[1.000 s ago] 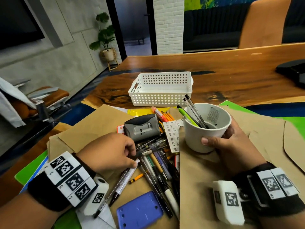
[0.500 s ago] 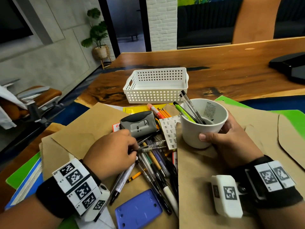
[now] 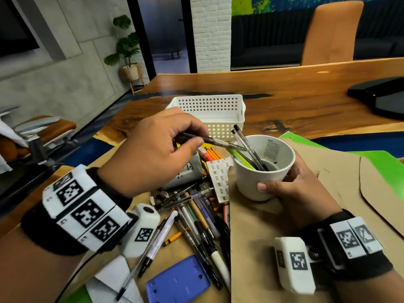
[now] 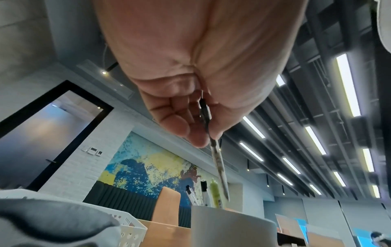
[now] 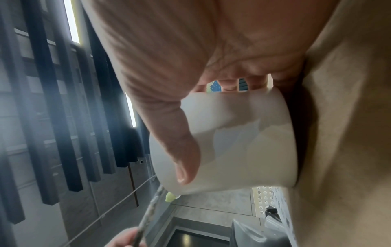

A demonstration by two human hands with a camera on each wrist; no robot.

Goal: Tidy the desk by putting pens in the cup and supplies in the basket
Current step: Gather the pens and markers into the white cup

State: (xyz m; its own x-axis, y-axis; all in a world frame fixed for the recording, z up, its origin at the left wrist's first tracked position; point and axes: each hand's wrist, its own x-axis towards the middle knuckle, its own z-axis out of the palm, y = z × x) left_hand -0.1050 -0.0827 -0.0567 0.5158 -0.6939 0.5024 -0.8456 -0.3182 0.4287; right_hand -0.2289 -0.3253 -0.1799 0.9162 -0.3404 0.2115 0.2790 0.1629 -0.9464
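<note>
Cup [image 3: 264, 171] mouth half free — pens [image 3: 251, 149] crowd left.

white cup [image 3: 258, 180], white perforated basket [image 3: 209, 106]

The head camera sits up high and looks forward and down at the brown wooden table [image 3: 306, 101], with both hands low in the frame. The left wrist camera is down near the table and looks up past the left hand [image 4: 190, 66] at the ceiling lights. The right wrist camera seems tipped sideways, very close to the right hand [image 5: 169, 66]. All three views share the round white paper cup [image 3: 262, 171] [image 4: 230, 229] [image 5: 243, 142].
</note>
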